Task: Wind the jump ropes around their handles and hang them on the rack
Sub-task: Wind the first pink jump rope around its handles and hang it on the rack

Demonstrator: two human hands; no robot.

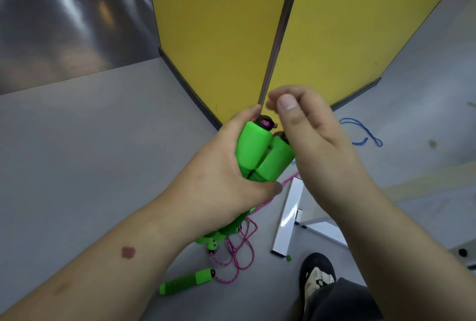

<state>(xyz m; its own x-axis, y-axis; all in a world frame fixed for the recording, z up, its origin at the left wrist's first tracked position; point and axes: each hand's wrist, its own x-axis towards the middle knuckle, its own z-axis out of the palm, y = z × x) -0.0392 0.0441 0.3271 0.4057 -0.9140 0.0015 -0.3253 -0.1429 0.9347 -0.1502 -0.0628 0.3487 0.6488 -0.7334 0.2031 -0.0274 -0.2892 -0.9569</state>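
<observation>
Left hand (pixel 226 166) grips two green handles (pixel 262 153) side by side, chest-high above a grey floor (pixel 103 140). Right hand (pixel 309 127), fingers curled, hovers just beside their tips; whether it pinches the pink rope (pixel 244 248) is unclear. Another handle (pixel 185 282) lies on the floor

Floor (pixel 90 140): smooth grey, matte, small dark marks at right. Yellow panels (pixel 221 37): two tall flat boards meeting at angle, dark vertical strip (pixel 280 32) between them, dark base trim along floor. Metal wall sheet (pixel 64 19): brushed steel at upper left, soft light streaks reflected. White frame (pixel 288 217): glossy bar with crosspiece, lying on floor lower right of centre.
</observation>
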